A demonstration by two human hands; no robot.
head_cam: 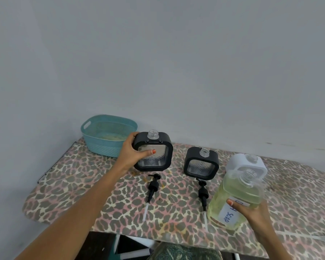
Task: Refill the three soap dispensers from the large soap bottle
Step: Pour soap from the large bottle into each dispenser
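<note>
**Soap bottle and dispenser both in hand**

Large soap bottle point(235, 199), uncapped, sits in the right hand point(251, 212), fingers wrapped around its label. Left hand point(131, 152) fingers clamp a black-framed dispenser point(153, 152), thumb across its front.

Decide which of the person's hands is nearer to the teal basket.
Left. The left hand grips a black dispenser right beside the teal basket; the right hand holds the large soap bottle far across the board.
</note>
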